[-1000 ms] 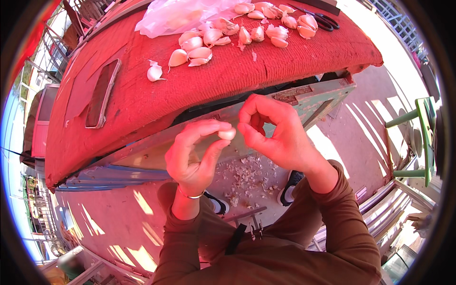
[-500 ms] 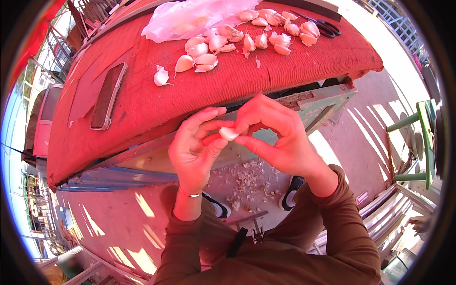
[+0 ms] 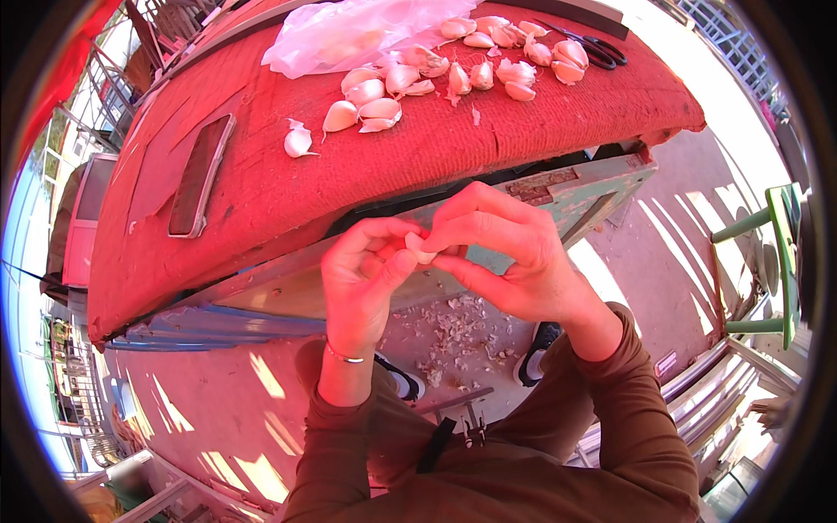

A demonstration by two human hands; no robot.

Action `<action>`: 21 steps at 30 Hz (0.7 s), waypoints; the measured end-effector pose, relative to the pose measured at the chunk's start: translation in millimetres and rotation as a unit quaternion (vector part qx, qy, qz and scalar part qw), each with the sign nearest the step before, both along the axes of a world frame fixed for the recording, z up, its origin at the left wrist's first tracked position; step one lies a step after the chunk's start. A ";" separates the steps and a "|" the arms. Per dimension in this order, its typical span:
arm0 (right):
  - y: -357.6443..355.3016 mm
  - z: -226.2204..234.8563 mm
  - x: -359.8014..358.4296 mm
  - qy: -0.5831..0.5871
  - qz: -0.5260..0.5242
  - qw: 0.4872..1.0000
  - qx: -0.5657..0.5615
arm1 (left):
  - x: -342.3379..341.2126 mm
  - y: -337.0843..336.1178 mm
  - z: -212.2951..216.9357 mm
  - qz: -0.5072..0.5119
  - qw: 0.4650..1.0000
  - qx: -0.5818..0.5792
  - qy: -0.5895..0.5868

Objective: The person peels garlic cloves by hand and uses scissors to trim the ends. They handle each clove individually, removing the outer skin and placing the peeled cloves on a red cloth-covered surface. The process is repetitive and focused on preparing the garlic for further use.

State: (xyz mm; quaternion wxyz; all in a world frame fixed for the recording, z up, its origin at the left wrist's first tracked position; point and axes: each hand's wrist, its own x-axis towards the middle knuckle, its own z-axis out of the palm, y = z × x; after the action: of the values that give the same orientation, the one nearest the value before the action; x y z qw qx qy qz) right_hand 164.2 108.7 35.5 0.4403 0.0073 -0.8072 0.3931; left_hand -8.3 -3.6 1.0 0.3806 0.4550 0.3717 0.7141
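A pale garlic clove [image 3: 419,247] is pinched between my two hands, just off the front edge of the red-covered table [image 3: 288,200]. My left hand [image 3: 366,275] grips it from the left with thumb and forefinger. From the other side, the thumb and fingertips of my right hand [image 3: 506,253] close on it and hide part of it. Several loose garlic cloves [image 3: 379,113] lie across the tabletop, some with bits of skin on them. One clove [image 3: 298,139] sits apart from the others, toward the left.
A phone [image 3: 200,177] lies on the table's left side. Behind the cloves is a crumpled translucent plastic bag [image 3: 349,44], and dark-handled scissors [image 3: 602,50] rest at the back right. Peeled skins [image 3: 462,340] litter the floor between my feet. A green chair [image 3: 780,261] stands at right.
My fingers have drawn closer together around the clove, and less of it shows. The right hand has dropped slightly; the cloves on the table stay put.
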 end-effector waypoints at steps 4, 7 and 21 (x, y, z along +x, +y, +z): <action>3.0 -3.5 -0.5 0.010 -0.014 1.000 0.021 | -0.3 0.2 0.6 -0.021 0.998 -0.008 -0.058; 0.0 -3.3 -1.6 -0.006 -0.017 1.000 -0.010 | -4.0 -2.0 -1.6 -0.022 0.999 -0.023 -0.031; -1.2 -0.5 -2.7 -0.005 0.000 1.000 -0.025 | -0.7 0.8 -0.4 -0.024 0.998 -0.017 -0.061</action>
State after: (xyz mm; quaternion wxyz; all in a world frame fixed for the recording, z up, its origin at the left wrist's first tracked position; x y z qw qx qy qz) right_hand 161.5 107.5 35.1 0.4366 -0.0058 -0.7993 0.4130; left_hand -9.0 -2.8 0.7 0.4268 0.4130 0.3491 0.7249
